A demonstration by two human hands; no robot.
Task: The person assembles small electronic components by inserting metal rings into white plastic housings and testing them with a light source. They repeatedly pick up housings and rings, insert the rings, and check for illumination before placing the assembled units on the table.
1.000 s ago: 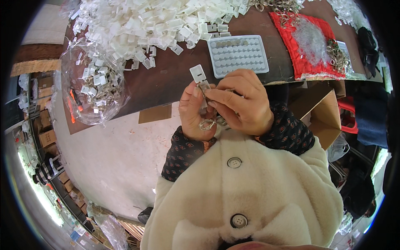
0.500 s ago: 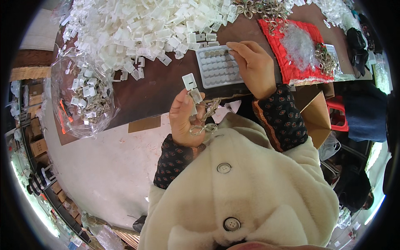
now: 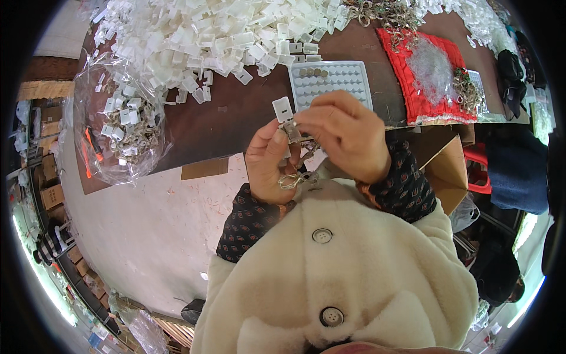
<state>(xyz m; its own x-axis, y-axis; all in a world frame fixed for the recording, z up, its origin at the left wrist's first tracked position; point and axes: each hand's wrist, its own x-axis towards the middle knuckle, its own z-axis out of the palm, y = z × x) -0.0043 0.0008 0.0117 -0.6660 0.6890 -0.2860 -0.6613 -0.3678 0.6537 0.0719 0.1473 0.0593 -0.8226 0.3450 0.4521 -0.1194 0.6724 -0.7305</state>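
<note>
My left hand (image 3: 266,162) grips a small white plastic battery case (image 3: 282,108) with its lid part raised toward the table. A coil of thin wire (image 3: 289,181) hangs from the case beside my left palm. My right hand (image 3: 352,137) is closed, its thumb and fingertips pinched together at the case's near half. Whatever lies between those fingertips is hidden. Just beyond my hands a white tray (image 3: 367,82) of round pockets lies on the table, with several coin cells (image 3: 317,72) in its far row. My right hand covers the tray's near edge.
A large heap of white plastic cases (image 3: 206,41) covers the table's far left. A clear bag (image 3: 150,168) of wired cases lies at left, with an orange-handled tool (image 3: 92,146). Red cloth (image 3: 407,82) with clear film lies right. An open cardboard box (image 3: 445,174) stands below the table edge.
My right hand has left the tray and come down left to the battery case. My left hand still holds the case, nearly in place. The view has shifted slightly.
</note>
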